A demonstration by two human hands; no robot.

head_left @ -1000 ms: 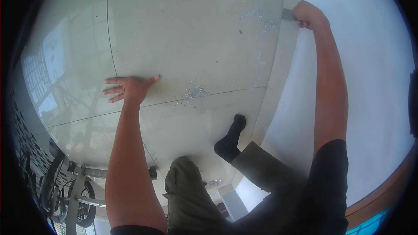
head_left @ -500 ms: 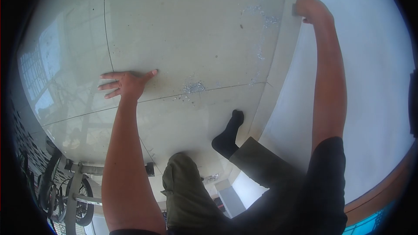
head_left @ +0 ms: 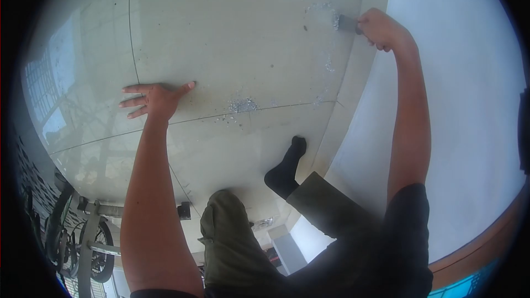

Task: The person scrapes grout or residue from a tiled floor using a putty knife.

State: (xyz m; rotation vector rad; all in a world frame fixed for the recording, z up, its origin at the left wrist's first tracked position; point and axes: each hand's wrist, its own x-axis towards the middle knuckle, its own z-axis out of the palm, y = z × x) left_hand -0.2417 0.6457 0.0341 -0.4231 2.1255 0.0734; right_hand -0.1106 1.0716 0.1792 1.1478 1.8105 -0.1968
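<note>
My right hand [head_left: 379,28] is closed around a short scraper with a flat grey blade [head_left: 347,23]. The blade reaches onto the floor tile beside the wall base, its edge against a small heap of pale flakes [head_left: 335,19]. Palm down on the glossy floor, my left hand [head_left: 157,101] has its fingers spread and holds nothing. To the right of that hand lies a larger pile of whitish chips [head_left: 242,105] near a tile joint. The scraper's handle is mostly hidden by my fingers.
A white wall [head_left: 441,77] with a tiled skirting [head_left: 361,60] runs along the right. My foot in a black sock [head_left: 286,172] rests near it. At lower left are a metal frame [head_left: 91,243] and a wheel [head_left: 102,251]. More flakes [head_left: 329,63] are scattered beside the skirting.
My right hand has come down and slightly left from the wall base, bringing the scraper's blade onto the floor flakes. My left hand stays planted; the whole view has shifted slightly.
</note>
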